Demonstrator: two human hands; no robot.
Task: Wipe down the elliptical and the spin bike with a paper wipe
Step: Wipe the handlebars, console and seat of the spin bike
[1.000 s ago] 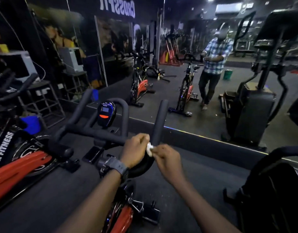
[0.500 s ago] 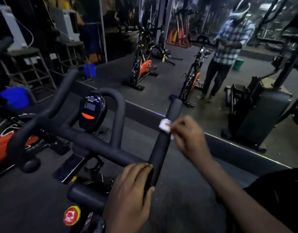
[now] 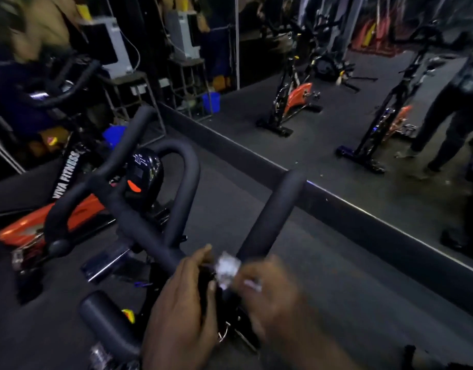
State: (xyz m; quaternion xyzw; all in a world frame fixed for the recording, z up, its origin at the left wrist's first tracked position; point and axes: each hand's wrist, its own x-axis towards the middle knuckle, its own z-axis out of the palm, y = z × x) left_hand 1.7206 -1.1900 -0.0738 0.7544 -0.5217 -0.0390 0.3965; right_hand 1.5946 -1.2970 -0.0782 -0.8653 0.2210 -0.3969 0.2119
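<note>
The spin bike's black padded handlebar (image 3: 155, 231) fills the middle of the view, with a small console (image 3: 143, 174) at its centre. Its right-hand grip (image 3: 272, 217) rises toward the mirror. My left hand (image 3: 181, 303) is wrapped around the base of that grip. Blurred by motion, my right hand (image 3: 272, 292) pinches a small crumpled white paper wipe (image 3: 227, 268) against the bar just beside my left fingers. The elliptical is out of view.
A second spin bike with an orange flywheel cover (image 3: 51, 220) stands close on the left. A floor-level wall mirror (image 3: 336, 134) runs ahead and right, reflecting bikes and a person's legs. Metal stools (image 3: 133, 94), a white box and blue buckets (image 3: 211, 102) sit at back left.
My right hand has slid the wipe down the right grip from near its tip to its base, beside my left hand. The view has swung left and dropped lower.
</note>
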